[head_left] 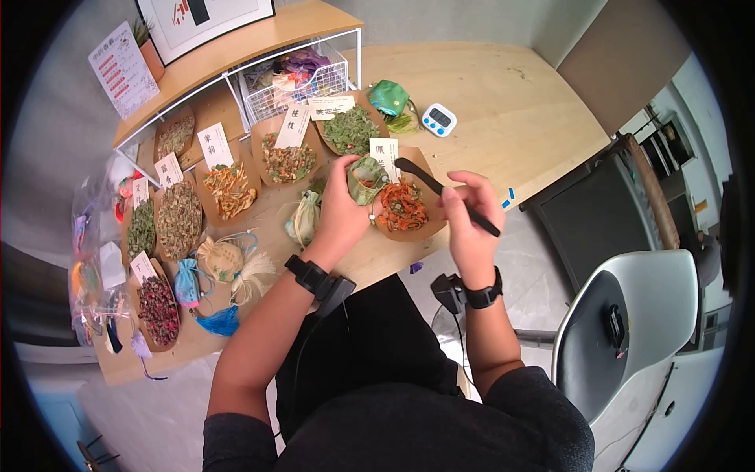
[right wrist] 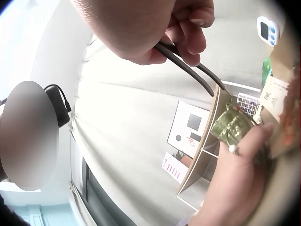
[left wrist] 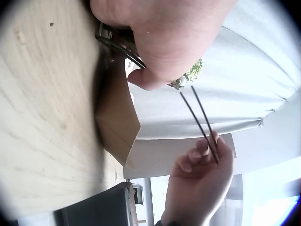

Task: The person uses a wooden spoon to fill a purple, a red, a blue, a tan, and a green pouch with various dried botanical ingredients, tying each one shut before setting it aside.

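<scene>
My left hand holds a small green drawstring pouch, its mouth facing up, above the paper trays. In the right wrist view the green pouch has a white bead and sits against the left hand's thumb. My right hand pinches dark tweezers, also seen as two thin dark prongs in the left wrist view; the tips stand apart, close to the pouch. Just below is a paper tray of orange dried petals.
Several trays of dried herbs with paper labels fill the table's left part. Finished-looking pouches and a blue tassel lie at the front. A white timer and green pouch are behind; a chair stands at right.
</scene>
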The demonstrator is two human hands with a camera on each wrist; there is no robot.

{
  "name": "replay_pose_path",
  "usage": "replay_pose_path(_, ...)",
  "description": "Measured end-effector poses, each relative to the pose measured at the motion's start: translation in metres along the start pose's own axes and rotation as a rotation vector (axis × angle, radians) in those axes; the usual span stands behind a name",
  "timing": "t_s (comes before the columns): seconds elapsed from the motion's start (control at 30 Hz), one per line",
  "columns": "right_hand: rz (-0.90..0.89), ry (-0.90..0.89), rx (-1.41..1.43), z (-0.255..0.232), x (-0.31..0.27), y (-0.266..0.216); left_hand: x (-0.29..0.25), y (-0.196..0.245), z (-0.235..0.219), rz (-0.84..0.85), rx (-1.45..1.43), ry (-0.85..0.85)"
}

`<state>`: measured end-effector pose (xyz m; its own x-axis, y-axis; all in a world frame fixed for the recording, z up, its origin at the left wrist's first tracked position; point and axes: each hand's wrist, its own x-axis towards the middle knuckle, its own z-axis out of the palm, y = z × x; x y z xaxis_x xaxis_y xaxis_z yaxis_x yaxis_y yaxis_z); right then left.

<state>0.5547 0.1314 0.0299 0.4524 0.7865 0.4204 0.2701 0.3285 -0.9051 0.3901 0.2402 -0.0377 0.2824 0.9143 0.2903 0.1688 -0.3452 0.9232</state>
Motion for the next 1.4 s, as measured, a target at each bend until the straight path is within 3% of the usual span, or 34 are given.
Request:
replay_pose_path(0.27, 0.120, -0.431, -0.196, -0.038, -0.013, 0.014, 0.001, -0.004, 0.002, 0.026, 0.012, 0.030)
replay_pose_path(0.4, -0.142, -0.576, -0.303, -0.041, -0.008, 0.018, 0.002, -0.007, 0.003, 0.032, 0.012, 0.034)
replay_pose_path(0.63, -0.238, -0.523, -0.330, -0.027, 0.010, 0.024, 0.001, -0.002, 0.002, 0.029, 0.002, 0.008)
replay_pose_path(0.97, -0.067, -0.485, -0.295, -0.026, 0.022, 0.033, 0.000, 0.004, 0.000, 0.001, -0.024, -0.007)
replay_pose_path(1.1, 0.096, -0.396, -0.088, -0.027, 0.031, 0.044, -0.001, 0.007, 0.000, -0.021, -0.089, -0.005)
replay_pose_path(1.4, 0.223, -0.486, -0.015, -0.031, 0.057, 0.065, 0.000, 0.003, 0.000, -0.026, -0.083, -0.003)
